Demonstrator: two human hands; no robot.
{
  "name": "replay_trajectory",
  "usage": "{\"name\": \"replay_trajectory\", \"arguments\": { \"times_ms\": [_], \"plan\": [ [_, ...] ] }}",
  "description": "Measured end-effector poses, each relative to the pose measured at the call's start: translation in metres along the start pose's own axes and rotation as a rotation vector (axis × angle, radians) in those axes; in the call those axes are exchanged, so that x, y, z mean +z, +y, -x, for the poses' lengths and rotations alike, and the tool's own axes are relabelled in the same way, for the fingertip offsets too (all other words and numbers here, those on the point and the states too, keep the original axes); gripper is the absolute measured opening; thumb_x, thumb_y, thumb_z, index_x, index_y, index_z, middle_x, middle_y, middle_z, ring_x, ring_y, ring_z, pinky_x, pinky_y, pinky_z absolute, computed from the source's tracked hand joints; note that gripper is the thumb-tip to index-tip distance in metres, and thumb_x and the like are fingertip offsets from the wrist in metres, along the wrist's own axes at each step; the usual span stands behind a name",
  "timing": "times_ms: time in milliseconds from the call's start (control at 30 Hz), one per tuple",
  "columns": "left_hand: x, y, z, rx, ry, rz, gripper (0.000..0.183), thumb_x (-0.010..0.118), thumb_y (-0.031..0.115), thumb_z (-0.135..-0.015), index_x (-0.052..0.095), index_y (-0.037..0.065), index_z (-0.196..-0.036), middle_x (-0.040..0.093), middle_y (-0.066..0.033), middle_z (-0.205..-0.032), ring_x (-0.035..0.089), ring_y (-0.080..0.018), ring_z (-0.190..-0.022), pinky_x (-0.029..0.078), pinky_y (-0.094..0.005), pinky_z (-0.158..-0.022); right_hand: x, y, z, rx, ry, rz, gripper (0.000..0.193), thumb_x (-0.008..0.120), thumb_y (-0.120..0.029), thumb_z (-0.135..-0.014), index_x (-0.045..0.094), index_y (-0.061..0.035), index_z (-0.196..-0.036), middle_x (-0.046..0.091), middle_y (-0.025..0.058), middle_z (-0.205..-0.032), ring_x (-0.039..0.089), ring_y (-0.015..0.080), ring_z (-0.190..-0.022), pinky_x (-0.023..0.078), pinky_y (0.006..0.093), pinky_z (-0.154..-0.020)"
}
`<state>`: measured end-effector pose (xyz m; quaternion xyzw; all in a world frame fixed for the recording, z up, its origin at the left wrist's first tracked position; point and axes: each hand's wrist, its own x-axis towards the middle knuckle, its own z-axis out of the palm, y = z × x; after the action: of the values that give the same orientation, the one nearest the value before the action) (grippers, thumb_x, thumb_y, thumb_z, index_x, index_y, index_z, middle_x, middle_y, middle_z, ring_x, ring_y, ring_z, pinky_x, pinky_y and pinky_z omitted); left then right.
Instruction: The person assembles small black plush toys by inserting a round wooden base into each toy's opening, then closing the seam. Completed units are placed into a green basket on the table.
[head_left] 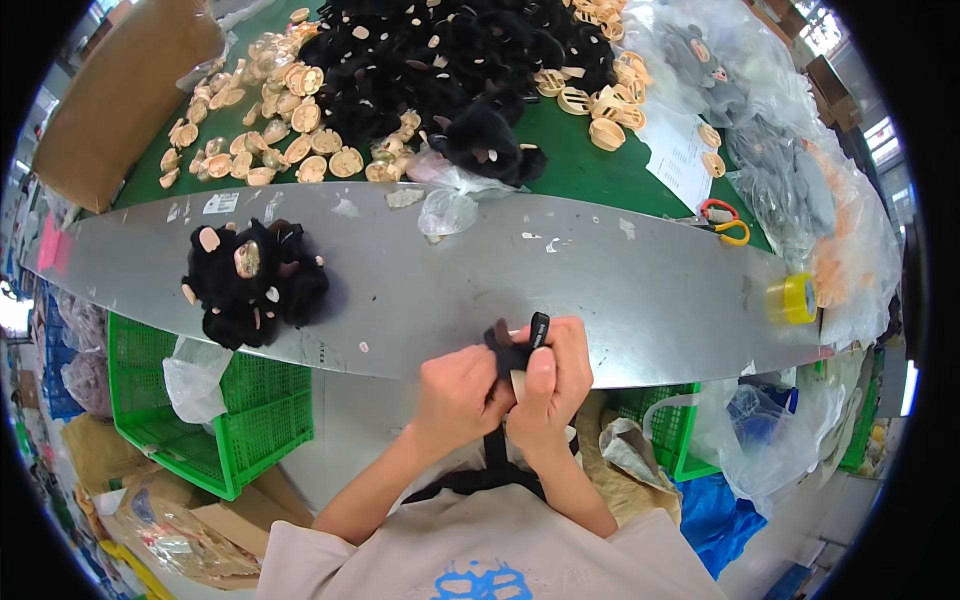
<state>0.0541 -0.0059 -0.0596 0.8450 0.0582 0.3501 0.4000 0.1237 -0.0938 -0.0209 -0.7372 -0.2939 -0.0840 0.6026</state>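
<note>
A small black fabric piece (508,358) is right at centre, held up between 2 bare hands over the near edge of the grey metal tabletop (640,300)! The left hand (458,392) is closed, fingers curled, gripping its left side; the right hand (553,385) pinches the other side, thumb up against a black strip (540,328) with pale lettering. Off to the left sits a cluster of black plush pieces (290,290), pale bits dotted among them. Over to the right, 1 yellow tape roll (797,299) rests by the far end, and scissors (735,232) with red and yellow handles lie near a white sheet (680,160). Beyond, on the green surface (560,135), it's a huge black plush heap (430,60), beige plastic shells (305,115) scattered on both sides. Below the tabletop, 1 green crate (240,430) stands at left, another at right
</note>
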Motion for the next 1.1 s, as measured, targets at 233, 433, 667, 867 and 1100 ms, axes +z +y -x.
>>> {"name": "replay_trajectory", "arguments": {
  "times_ms": [233, 433, 667, 867, 1100],
  "plan": [
    [-0.013, 0.004, -0.005, 0.215, -0.163, 0.119, 0.015, 0.063, -0.003, -0.062, 0.050, 0.005, -0.066, 0.043, -0.0071, -0.059, 0.044, -0.0249, -0.045, 0.036, -0.0361, -0.042, -0.017, -0.006, 0.005, 0.107, -0.070, -0.046, 0.046, 0.038, -0.031, -0.106, 0.051, 0.0016, -0.076, 0.043, 0.0045, -0.066, 0.039, 0.0126, -0.059, 0.031, 0.0305, -0.052],
    [-0.033, 0.010, 0.011, 0.198, -0.285, 0.047, 0.011, 0.067, 0.005, -0.066, 0.056, 0.005, -0.066, 0.045, -0.0045, -0.057, 0.043, -0.0228, -0.044, 0.033, -0.0328, -0.041, -0.021, 0.000, 0.006, 0.078, -0.035, -0.060, 0.042, 0.042, -0.022, -0.105, 0.050, -0.0002, -0.070, 0.042, 0.0047, -0.057, 0.034, 0.0153, -0.048, 0.028, 0.0313, -0.045],
    [-0.025, 0.045, 0.011, 0.200, -0.203, 0.180, 0.019, 0.069, 0.003, -0.068, 0.052, 0.007, -0.063, 0.043, -0.0042, -0.056, 0.042, -0.0198, -0.043, 0.035, -0.0326, -0.040, -0.020, 0.013, -0.009, 0.063, 0.065, -0.101, 0.043, 0.047, -0.021, -0.103, 0.048, -0.0026, -0.064, 0.040, 0.0057, -0.053, 0.033, 0.0155, -0.044, 0.027, 0.0312, -0.043],
    [-0.036, 0.034, -0.002, -0.245, -0.025, 0.130, 0.032, 0.063, 0.005, -0.075, 0.036, 0.005, -0.059, 0.030, -0.0088, -0.054, 0.030, -0.0279, -0.044, 0.026, -0.0383, -0.043, -0.019, 0.021, -0.021, 0.063, -0.028, -0.215, 0.029, 0.054, -0.028, -0.099, 0.062, -0.0015, -0.092, 0.053, 0.0021, -0.071, 0.043, 0.0095, -0.058, 0.034, 0.0258, -0.053],
    [-0.142, 0.001, -0.031, -0.462, 0.530, -0.279, 0.030, 0.063, 0.016, -0.089, 0.045, 0.003, -0.070, 0.035, 0.0042, -0.060, 0.032, -0.0062, -0.056, 0.022, -0.0257, -0.050, -0.023, 0.039, 0.002, 0.317, -0.096, -0.158, 0.023, 0.055, -0.022, -0.099, 0.065, -0.0018, -0.095, 0.054, 0.0004, -0.071, 0.043, 0.0079, -0.060, 0.034, 0.0244, -0.054]
  ]
}}
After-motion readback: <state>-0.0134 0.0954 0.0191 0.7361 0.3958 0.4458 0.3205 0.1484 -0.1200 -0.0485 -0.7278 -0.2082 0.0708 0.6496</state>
